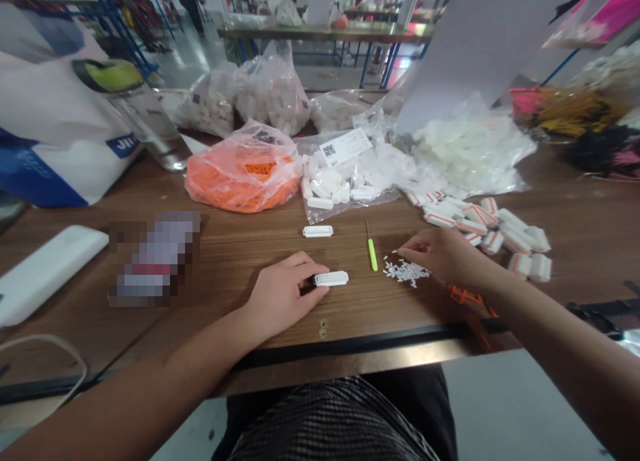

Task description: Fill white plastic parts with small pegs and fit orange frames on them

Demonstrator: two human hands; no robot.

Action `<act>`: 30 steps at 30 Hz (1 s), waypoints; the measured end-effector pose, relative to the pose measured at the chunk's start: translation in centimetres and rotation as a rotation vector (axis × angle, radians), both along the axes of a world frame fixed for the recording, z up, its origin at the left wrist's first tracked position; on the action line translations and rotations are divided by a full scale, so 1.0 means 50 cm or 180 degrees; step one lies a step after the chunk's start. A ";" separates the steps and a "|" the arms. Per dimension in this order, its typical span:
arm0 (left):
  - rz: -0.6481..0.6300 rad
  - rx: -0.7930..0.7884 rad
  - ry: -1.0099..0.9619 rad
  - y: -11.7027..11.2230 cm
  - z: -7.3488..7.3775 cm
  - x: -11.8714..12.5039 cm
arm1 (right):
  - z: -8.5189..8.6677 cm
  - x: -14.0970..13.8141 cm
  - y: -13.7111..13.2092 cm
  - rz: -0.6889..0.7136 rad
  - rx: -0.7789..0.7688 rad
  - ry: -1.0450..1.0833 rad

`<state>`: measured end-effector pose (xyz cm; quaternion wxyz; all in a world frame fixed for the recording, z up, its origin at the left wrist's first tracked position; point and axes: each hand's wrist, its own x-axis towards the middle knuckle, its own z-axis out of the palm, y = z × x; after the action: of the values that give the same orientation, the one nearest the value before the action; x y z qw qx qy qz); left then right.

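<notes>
My left grip (280, 294) held a white block (334, 279) by its left end near the front edge of the counter (250, 244), its long axis roughly along that edge. My right grip (445, 257), pinched on what looked like one tiny peg (395, 251), was farther off, rightward, by the peg heap (406, 272).

On the brown wood-grain table (280, 237), our left hand (283, 293) holds the oblong white plastic connector (334, 279), with the slim white plastic housing (318, 231) behind it. Right of the connector we have the slender screwdriver with the lime-green handle (372, 255), then the heap of tiny white plastic pieces (407, 272) beside our right hand (447, 253). Behind the housing lies the flat clear plastic bag of white parts (314, 214); left of it, the rounded translucent plastic bag of orange parts (253, 137)
</notes>
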<state>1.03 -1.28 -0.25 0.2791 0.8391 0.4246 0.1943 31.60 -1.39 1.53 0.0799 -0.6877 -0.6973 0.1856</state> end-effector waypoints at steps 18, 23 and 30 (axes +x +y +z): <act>0.0053 0.0078 0.0099 -0.003 0.002 0.002 | 0.000 -0.037 0.014 -0.0532 -0.0090 -0.0090; 0.0187 -0.0010 0.0117 -0.005 0.004 0.001 | 0.017 -0.066 0.005 -0.0709 0.0114 0.0640; 0.0221 -0.0083 0.0094 -0.006 0.008 0.005 | 0.043 -0.203 -0.018 0.0979 0.0331 0.1251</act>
<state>1.29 -1.58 0.14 0.2769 0.8229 0.4600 0.1859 21.45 -2.31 3.65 0.2200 -0.5192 -0.7734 0.2896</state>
